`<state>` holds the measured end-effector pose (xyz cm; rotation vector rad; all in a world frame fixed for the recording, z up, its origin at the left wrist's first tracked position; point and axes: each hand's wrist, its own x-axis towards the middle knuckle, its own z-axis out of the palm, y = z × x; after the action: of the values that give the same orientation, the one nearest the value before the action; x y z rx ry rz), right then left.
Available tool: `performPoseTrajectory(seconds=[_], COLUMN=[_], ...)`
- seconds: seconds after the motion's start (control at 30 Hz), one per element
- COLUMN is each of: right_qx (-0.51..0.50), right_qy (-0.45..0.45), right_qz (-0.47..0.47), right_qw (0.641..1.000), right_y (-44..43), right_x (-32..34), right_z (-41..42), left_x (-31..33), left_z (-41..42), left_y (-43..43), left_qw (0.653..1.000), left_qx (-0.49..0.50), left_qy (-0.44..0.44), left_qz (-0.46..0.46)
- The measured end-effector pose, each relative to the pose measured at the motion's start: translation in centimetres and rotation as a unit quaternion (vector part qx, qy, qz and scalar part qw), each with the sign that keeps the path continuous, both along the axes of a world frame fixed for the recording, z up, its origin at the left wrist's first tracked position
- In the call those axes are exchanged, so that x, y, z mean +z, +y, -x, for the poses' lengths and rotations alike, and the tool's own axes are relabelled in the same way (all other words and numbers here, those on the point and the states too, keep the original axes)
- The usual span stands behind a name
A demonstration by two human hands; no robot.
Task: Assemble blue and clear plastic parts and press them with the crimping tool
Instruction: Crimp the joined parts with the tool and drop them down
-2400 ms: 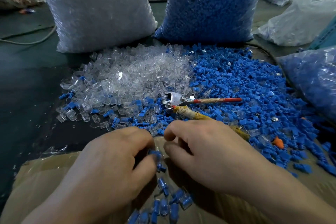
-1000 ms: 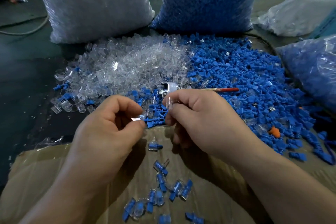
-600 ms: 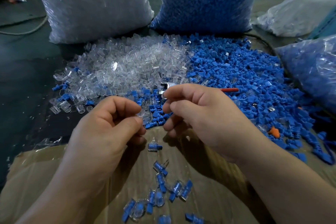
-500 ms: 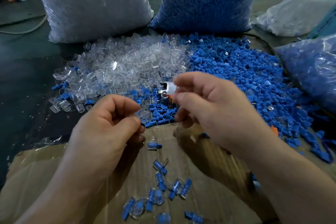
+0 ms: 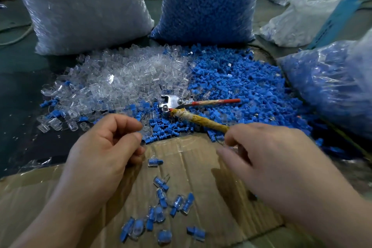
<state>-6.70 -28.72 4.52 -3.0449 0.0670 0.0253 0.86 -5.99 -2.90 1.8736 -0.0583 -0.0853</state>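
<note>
**Plastic may scatter at pickup**

Left hand (image 5: 104,147) pinches a small clear part (image 5: 144,136) between thumb and curled forefinger, above the cardboard (image 5: 191,157) edge. Right hand (image 5: 271,157), fingers loosely bent, meets the tape-wrapped handle of the crimping tool (image 5: 177,104) lying on the blue parts (image 5: 241,86) (blur hides whether it grips). Lifted by one handle, the tool may swing open and scatter loose pieces, or knock the pinched part free.

Small assembly workshop: bulk sacks of clear parts (image 5: 80,6) and blue parts (image 5: 207,2), loose heaps on floor.
</note>
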Motion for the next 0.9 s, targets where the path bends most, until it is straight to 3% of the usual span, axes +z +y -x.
performPoseTrajectory(seconds=[0.07, 0.17, 0.27, 0.37, 0.57, 0.9], right_qx=[-0.037, -0.099, -0.132, -0.138, -0.079, -0.006], right_qy=[-0.026, -0.137, -0.115, -0.009, 0.010, -0.020], right_qz=[-0.029, -0.033, -0.001, 0.038, 0.070, 0.032], right_qw=[0.999, 0.985, 0.985, 0.990, 0.994, 0.999], right_y=[-0.9, -2.1, -2.6, -2.3, -2.4, 0.4], right_x=[-1.2, -2.5, -4.0, -4.3, -5.0, -5.1], right_z=[2.4, 5.6, 6.7, 5.7, 3.7, -0.9], left_x=[0.2, 0.5, 0.6, 0.7, 0.5, 1.1], left_z=[0.1, 0.1, 0.2, 0.5, 0.6, 0.7], left_y=[-0.2, -0.5, -0.9, -1.1, -0.9, -1.3], left_qw=[1.000, 1.000, 0.999, 0.999, 0.999, 0.997], left_qx=[-0.004, -0.008, -0.013, -0.013, -0.005, -0.027], left_qy=[-0.001, -0.003, -0.014, -0.013, -0.016, -0.024], left_qz=[-0.008, -0.018, -0.039, -0.040, -0.042, -0.067])
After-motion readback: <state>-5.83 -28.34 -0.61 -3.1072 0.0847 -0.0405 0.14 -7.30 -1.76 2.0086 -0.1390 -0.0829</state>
